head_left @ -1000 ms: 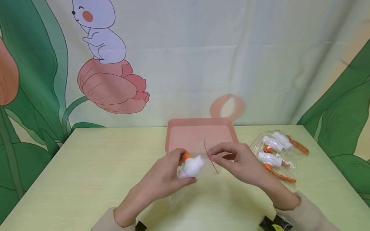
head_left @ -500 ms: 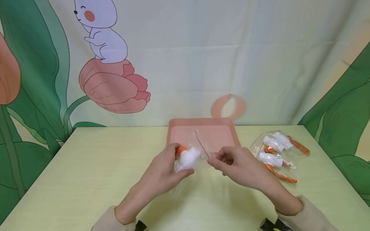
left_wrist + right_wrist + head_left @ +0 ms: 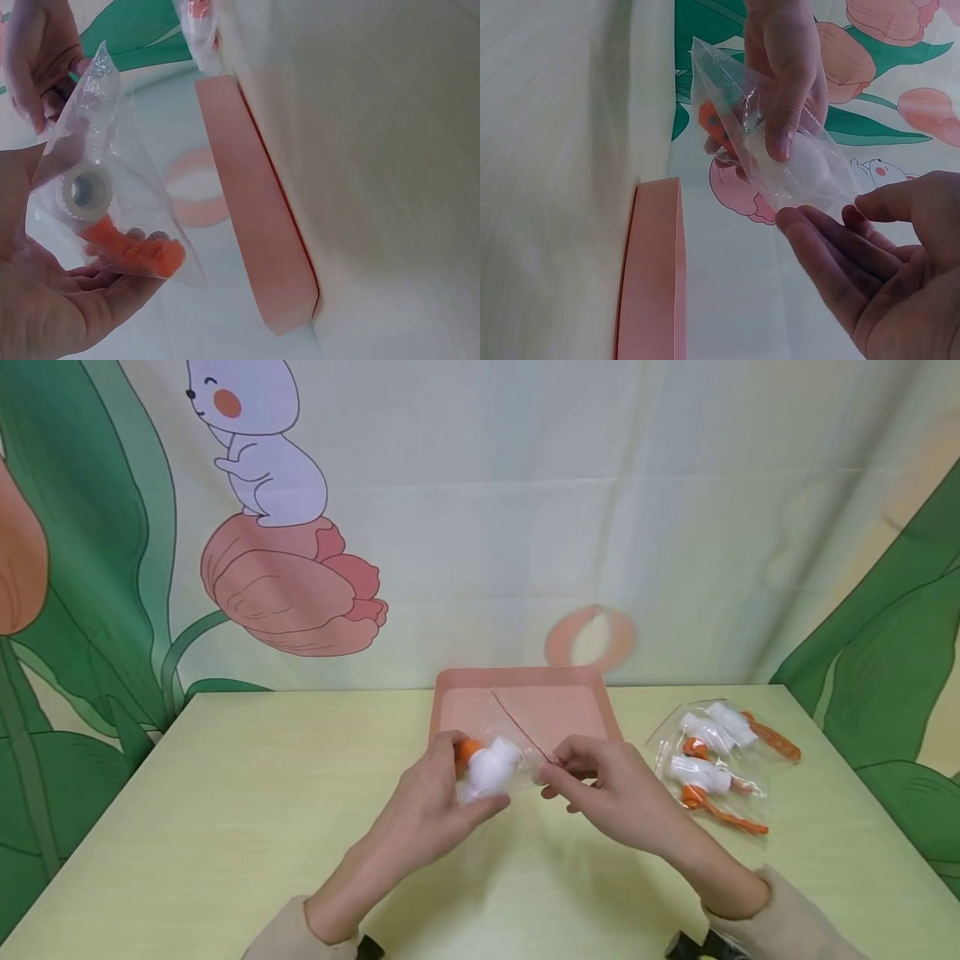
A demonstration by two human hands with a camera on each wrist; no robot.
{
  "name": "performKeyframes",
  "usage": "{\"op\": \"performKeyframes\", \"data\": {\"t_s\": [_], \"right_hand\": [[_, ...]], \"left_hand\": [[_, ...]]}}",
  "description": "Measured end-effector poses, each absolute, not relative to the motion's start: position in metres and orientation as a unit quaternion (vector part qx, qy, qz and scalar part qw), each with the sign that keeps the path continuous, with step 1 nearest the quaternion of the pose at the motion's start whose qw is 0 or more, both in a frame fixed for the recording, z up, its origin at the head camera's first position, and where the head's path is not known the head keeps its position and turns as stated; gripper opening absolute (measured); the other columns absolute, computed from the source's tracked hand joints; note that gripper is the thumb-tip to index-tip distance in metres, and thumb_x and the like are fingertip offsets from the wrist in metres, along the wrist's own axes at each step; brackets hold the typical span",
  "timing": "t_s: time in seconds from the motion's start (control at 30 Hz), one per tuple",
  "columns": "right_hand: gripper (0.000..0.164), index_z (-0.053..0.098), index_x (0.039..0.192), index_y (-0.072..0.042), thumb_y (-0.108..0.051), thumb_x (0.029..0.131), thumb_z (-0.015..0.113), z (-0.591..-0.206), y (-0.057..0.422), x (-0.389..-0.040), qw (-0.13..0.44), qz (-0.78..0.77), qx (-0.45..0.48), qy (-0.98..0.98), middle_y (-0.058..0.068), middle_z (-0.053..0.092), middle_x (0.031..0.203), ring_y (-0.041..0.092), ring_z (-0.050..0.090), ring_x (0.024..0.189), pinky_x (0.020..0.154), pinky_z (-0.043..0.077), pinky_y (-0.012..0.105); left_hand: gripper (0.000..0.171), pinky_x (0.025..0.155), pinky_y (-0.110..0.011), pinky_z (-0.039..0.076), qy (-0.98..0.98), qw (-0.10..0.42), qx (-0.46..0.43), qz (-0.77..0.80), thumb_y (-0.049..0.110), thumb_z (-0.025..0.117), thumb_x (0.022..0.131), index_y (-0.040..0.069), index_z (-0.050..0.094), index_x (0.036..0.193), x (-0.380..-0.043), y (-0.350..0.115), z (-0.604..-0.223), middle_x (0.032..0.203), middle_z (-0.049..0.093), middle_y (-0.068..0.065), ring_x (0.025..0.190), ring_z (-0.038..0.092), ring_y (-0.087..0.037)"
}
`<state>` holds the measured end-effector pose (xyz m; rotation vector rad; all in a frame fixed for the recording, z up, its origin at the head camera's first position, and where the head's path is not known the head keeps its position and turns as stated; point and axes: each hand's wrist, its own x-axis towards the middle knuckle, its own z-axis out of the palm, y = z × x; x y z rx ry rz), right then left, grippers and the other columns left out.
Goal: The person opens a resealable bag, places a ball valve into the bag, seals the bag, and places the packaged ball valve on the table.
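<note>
In the head view a clear zip bag [image 3: 528, 767] with a red seal line [image 3: 517, 724] is held above the table. Inside it lies a white plastic fitting [image 3: 491, 768], valve-like, with an orange handle [image 3: 139, 251]. My left hand [image 3: 420, 810] grips fitting and bag together, thumb on the near side. The thumb and fingers of my right hand [image 3: 618, 793] pinch the bag at the lower right end of the seal line. In the left wrist view the fitting's round ribbed opening [image 3: 105, 199] shows through the film.
Behind the hands, a pink tray [image 3: 525, 677] stands at the table's back edge. More bagged white fittings with orange handles [image 3: 727, 817] lie on the right side of the table [image 3: 247, 793]. A printed curtain [image 3: 465, 527] hangs behind.
The bag's seal line has swung, its upper end going left, and it now slants more. My right hand's fingers pinch at its lower end. The left hand keeps its grip.
</note>
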<state>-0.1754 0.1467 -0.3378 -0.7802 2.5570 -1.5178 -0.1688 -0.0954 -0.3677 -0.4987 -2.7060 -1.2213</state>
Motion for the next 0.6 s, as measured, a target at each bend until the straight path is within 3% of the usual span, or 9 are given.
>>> {"op": "performKeyframes", "data": {"t_s": [0.13,0.37,0.6], "right_hand": [[0.011,0.066,0.095,-0.005,-0.014,0.102,0.067,-0.338,0.143,-0.179,0.027,-0.523,-0.249,0.815,0.005,0.074,0.095,0.017,0.074,0.087,0.068,0.062,0.033],[0.008,0.065,0.100,-0.002,-0.008,0.103,0.062,-0.336,0.139,-0.185,0.021,-0.528,-0.251,0.811,0.006,0.073,0.093,0.018,0.074,0.088,0.069,0.062,0.033],[0.006,0.063,0.099,-0.003,-0.007,0.103,0.062,-0.331,0.143,-0.187,0.001,-0.522,-0.257,0.813,0.009,0.073,0.091,0.021,0.074,0.083,0.068,0.062,0.035]], "left_hand": [[0.068,0.077,-0.033,0.054,-0.888,0.052,-0.161,-0.427,0.030,0.086,0.084,0.002,0.046,0.132,-0.168,-0.093,-0.370,0.106,0.061,-0.001,0.093,0.060,-0.017],[0.076,0.064,-0.031,0.046,-0.877,0.003,-0.157,-0.454,0.038,0.081,0.089,0.001,0.041,0.143,-0.169,-0.091,-0.375,0.094,0.058,-0.004,0.078,0.053,-0.018],[0.093,0.064,-0.034,0.049,-0.849,-0.061,-0.161,-0.499,0.043,0.080,0.089,0.007,0.024,0.154,-0.170,-0.092,-0.376,0.102,0.060,-0.009,0.073,0.058,-0.019]]}}
